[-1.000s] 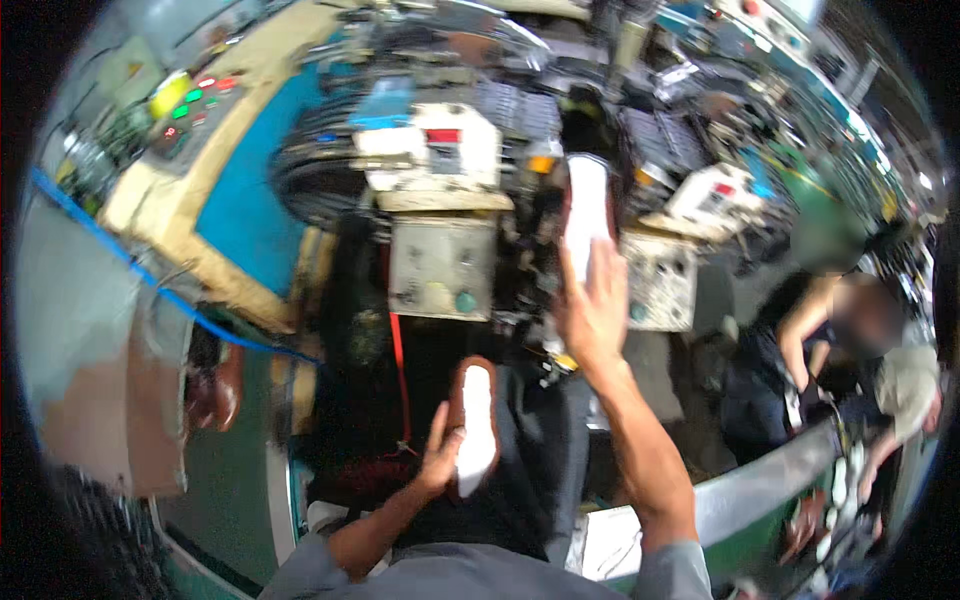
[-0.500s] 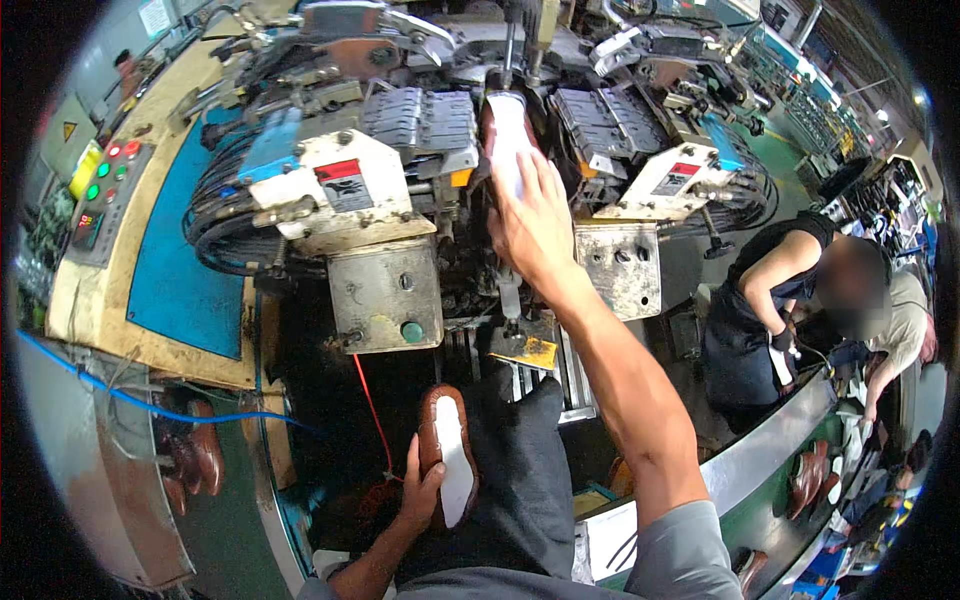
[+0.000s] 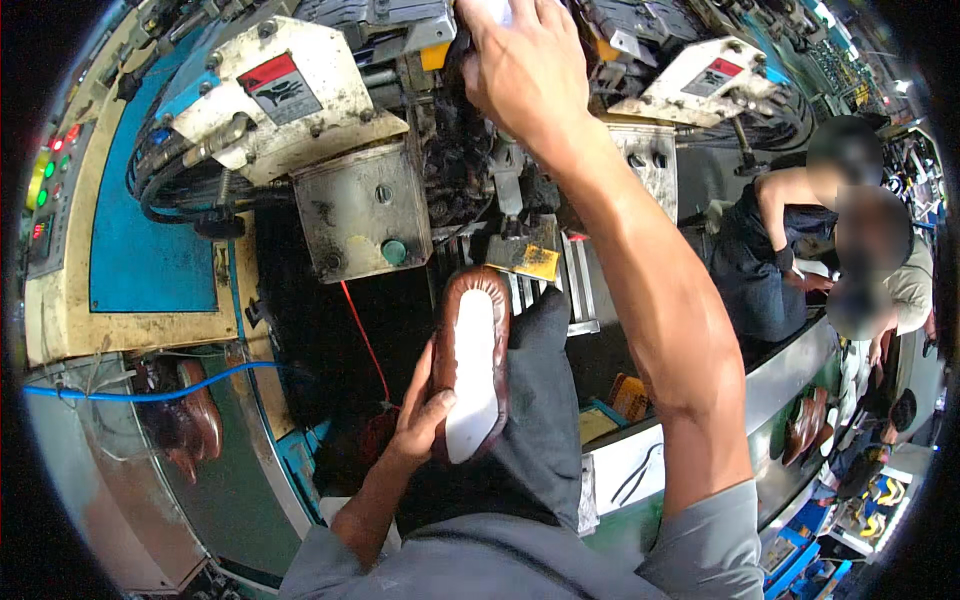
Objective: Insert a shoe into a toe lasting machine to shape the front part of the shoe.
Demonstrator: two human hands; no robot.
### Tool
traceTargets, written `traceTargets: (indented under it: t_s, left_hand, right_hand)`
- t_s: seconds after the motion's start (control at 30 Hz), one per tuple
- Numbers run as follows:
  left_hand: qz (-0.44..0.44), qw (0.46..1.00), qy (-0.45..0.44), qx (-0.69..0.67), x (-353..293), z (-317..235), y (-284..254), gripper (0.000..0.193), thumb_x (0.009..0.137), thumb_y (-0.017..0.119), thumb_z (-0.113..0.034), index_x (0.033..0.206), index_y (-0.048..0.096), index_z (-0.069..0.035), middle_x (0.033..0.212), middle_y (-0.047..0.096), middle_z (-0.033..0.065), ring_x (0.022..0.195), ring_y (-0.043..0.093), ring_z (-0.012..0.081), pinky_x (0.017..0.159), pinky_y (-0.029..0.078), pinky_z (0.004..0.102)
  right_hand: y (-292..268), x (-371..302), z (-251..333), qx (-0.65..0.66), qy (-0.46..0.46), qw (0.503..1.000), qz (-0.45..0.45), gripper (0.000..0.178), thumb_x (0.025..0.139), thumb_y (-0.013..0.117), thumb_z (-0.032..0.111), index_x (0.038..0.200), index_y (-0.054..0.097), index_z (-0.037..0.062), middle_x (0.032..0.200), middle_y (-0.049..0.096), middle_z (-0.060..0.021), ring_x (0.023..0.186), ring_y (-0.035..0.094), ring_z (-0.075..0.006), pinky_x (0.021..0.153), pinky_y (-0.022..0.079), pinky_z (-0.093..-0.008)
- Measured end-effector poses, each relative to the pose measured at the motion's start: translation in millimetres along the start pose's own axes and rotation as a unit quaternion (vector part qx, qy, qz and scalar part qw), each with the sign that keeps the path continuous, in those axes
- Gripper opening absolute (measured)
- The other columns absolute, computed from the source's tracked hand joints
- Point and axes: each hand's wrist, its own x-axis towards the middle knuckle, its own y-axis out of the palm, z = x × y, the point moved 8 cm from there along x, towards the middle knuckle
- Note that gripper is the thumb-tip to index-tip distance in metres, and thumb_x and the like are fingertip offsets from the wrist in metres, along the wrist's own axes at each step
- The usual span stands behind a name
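Observation:
My left hand (image 3: 418, 415) grips the side of a brown leather shoe (image 3: 447, 335) above my lap, thumb over its edge. The shoe is bottom up, its white insole showing and the leather gathered in pleats round the toe. My right arm reaches forward to the machine, where my right hand (image 3: 532, 75) is on a second shoe (image 3: 500, 8) clamped between the two sides. Only a white strip of that shoe's bottom shows between thumb and fingers; the picture's top edge cuts off the rest, and the fingertips.
White machine housings (image 3: 285, 95) flank the middle, with a metal box (image 3: 360, 210) below. A control panel (image 3: 50, 190) with lit buttons is at left. A blue hose (image 3: 190, 385) crosses above brown shoes (image 3: 195, 415). People (image 3: 765, 240) work at right beside a conveyor with shoes (image 3: 805, 425).
The view has tipped lower, so the machine sits higher in the picture. My left hand has brought its shoe up and closer. My right hand stays at the shoe in the machine.

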Motion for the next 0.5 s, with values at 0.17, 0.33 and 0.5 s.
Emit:
traceTargets:
  t_s: [0.17,0.33,0.5]
  left_hand:
    - [0.065,0.99,0.047,-0.114,-4,-20,23,0.11,0.101,0.071,-0.053,0.176,0.011,0.0,0.176,0.033,0.0182,0.163,0.034,0.0305,0.134,0.027,0.046]
    - [0.036,0.983,0.051,-0.172,-45,-20,22,0.105,0.103,0.073,-0.04,0.178,0.008,-0.004,0.178,0.028,0.0177,0.164,0.032,0.0298,0.133,0.029,0.0459]
    - [0.074,0.996,0.048,0.014,-82,-14,39,0.104,0.098,0.073,-0.022,0.179,0.008,-0.009,0.182,0.022,0.016,0.166,0.026,0.0298,0.135,0.023,0.046]
  right_hand:
    - [-29,-60,-3,0.164,0.026,0.984,-0.056,0.056,0.102,0.069,0.031,0.154,0.061,0.0106,0.159,0.049,-0.0352,0.152,0.043,-0.0523,0.129,0.033,-0.0581]
    - [-4,-238,51,0.655,0.368,0.639,0.164,0.076,0.109,0.067,0.049,0.172,0.04,0.0147,0.175,0.038,-0.0215,0.161,0.035,-0.0386,0.133,0.027,-0.0519]
    - [-31,-346,135,0.774,0.465,0.42,0.087,0.077,0.112,0.064,0.046,0.175,0.03,0.0186,0.167,0.05,-0.0063,0.151,0.049,-0.0237,0.128,0.038,-0.0453]
